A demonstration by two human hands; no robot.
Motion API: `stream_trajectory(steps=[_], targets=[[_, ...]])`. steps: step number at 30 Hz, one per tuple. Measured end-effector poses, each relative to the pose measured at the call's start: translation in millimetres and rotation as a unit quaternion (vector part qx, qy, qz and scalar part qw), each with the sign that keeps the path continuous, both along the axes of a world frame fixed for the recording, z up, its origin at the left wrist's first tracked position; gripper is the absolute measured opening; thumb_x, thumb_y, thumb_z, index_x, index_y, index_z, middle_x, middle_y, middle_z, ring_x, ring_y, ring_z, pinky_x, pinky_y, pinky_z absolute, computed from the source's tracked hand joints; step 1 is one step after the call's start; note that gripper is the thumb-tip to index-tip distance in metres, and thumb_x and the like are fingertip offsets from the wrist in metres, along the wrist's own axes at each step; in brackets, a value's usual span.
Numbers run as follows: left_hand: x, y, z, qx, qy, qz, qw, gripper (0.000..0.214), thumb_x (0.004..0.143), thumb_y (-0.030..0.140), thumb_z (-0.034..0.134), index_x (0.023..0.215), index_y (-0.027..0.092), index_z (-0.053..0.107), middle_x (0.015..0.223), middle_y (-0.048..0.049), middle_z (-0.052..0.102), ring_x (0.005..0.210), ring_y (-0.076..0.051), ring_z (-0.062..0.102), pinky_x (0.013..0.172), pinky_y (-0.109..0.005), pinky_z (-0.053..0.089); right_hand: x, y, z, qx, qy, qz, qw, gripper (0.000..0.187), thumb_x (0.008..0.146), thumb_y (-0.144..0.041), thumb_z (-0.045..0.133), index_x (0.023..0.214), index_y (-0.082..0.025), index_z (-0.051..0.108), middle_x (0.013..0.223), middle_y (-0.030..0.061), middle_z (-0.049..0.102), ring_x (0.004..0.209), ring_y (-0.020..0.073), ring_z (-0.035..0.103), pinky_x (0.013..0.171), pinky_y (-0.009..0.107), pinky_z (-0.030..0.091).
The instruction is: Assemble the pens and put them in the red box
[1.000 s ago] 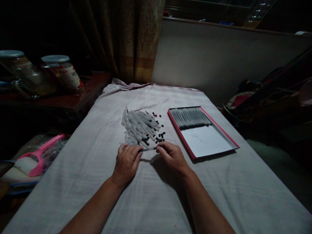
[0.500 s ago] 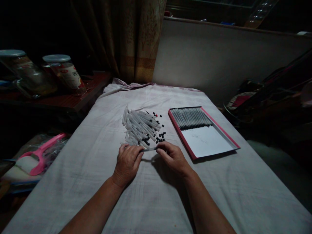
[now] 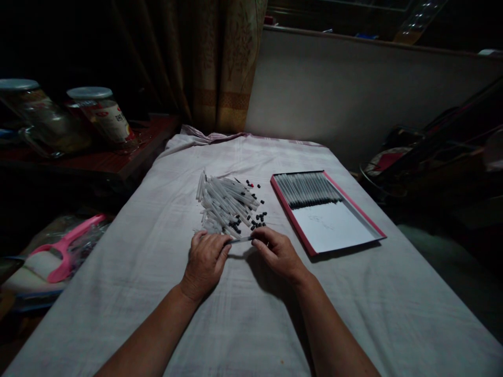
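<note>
My left hand (image 3: 205, 258) and my right hand (image 3: 277, 251) rest on the cloth-covered table (image 3: 251, 303) and pinch the two ends of one thin clear pen tube (image 3: 239, 240) held level between them. Just beyond my fingers lies a heap of clear pen tubes (image 3: 223, 203) with several small black caps (image 3: 257, 219) scattered on its right side. To the right sits a shallow red-rimmed box (image 3: 365, 222) with a row of finished pens (image 3: 307, 189) lined up at its far end.
On a dark wooden shelf at the left stand two lidded jars (image 3: 100, 116). A pink-handled tool (image 3: 65, 246) lies lower left beside the table. A curtain (image 3: 220, 63) hangs behind, and dark clutter (image 3: 432, 152) fills the right side.
</note>
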State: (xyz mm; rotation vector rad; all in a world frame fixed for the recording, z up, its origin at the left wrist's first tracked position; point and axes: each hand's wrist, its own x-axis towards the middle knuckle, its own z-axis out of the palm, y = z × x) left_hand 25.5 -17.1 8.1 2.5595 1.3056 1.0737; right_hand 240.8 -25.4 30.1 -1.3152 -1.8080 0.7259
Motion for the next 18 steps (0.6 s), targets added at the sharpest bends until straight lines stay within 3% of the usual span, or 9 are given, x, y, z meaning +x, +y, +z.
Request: stream_trajectory(steps=[3,9,18], targets=[[0.1,0.0,0.0,0.002,-0.001,0.002,1.000,0.016,0.098,0.024,0.047,0.105,0.020,0.060,0.094,-0.0055,0.073,0.088,-0.021,0.067,0.097,-0.043,0.036,-0.2,0.1,-2.1,0.008,-0.031,0.004,0.999,0.015,0.088,-0.026,0.051,0.089,-0.019,0.064,0.078,0.0025,0.067,0.072,0.0160,0.062,0.068,0.026,0.046],[-0.6,0.0,-0.6,0.002,0.003,-0.002,1.000,0.015,0.097,0.023,0.047,0.105,0.019,0.060,0.094,-0.0053,0.073,0.088,-0.021,0.066,0.096,-0.043,0.035,0.1,-1.0,0.0,0.011,-0.062,0.003,0.998,0.017,0.089,-0.027,0.051,0.097,-0.020,0.064,0.084,0.0037,0.068,0.075,0.0168,0.062,0.070,0.027,0.045],[-0.3,-1.0,1.3,0.000,0.007,-0.018,1.000,0.014,0.096,0.023,0.051,0.104,0.021,0.062,0.091,-0.0035,0.073,0.086,-0.020,0.066,0.098,-0.043,0.034,-5.0,-1.3,6.1,0.023,-0.074,0.015,0.997,0.019,0.086,-0.024,0.044,0.069,-0.021,0.050,0.063,-0.0020,0.050,0.059,0.0130,0.049,0.058,0.024,0.036]])
